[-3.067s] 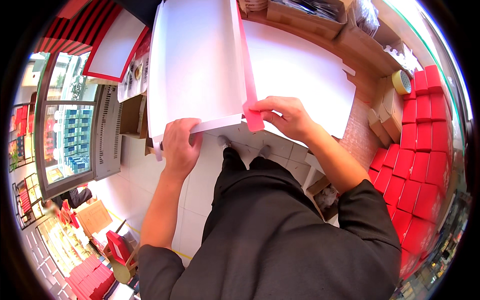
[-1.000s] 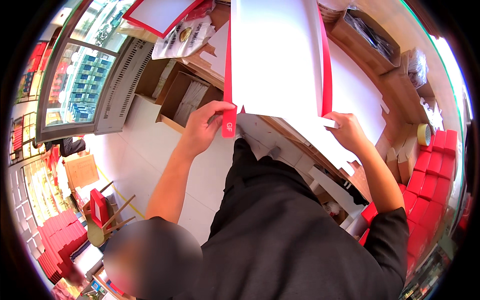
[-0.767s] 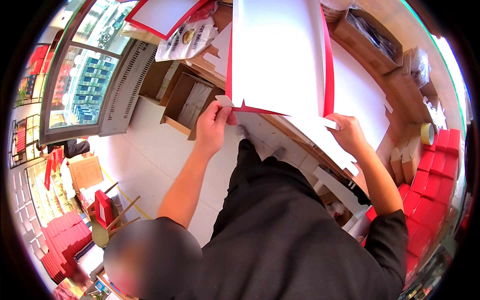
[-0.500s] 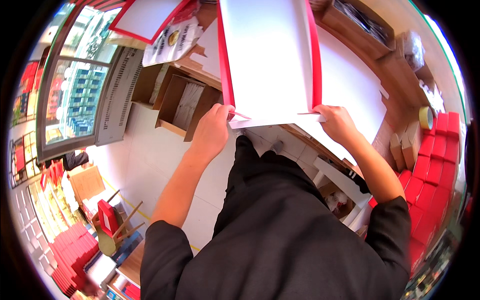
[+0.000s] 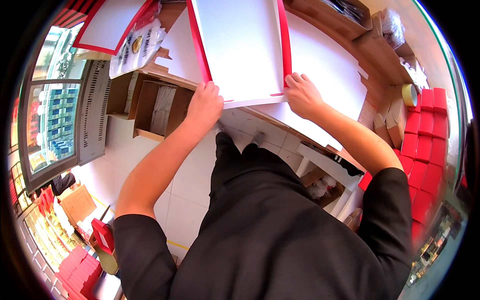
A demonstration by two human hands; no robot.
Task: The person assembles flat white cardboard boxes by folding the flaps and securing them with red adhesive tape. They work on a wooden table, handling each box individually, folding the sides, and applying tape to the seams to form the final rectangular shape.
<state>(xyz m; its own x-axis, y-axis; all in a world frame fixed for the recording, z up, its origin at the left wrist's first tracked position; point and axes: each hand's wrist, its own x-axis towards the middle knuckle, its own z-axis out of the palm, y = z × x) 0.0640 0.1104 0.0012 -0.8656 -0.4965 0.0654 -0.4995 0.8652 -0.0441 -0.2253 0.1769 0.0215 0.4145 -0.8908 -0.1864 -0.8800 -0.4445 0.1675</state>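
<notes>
A: In the head view, where does the card tray (image 5: 240,50) lie from the hands?

B: Above them, at the top centre of the frame. Its long axis runs up and away from the wearer, and the far end is cut off by the frame's top edge.

A: Which hand is nearer to it?

B: Neither. The left hand (image 5: 204,102) is at the tray's lower-left corner, the right hand (image 5: 303,96) at its lower-right, so the long axis passes between them.

A: And the grip?

B: Fingers curled closed on the card at both corners. The thumbs are too hidden to tell how they press.

A: What joins the two corners?

B: A white end strip (image 5: 255,101), roughly crosswise to the long axis, rising slightly toward the right of the frame. The left red side wall (image 5: 199,42) meets the left hand, the right red side wall (image 5: 286,45) the other.

A: Anything close by?

B: A flat white sheet (image 5: 325,65), right of centre, beyond the right hand.
</notes>
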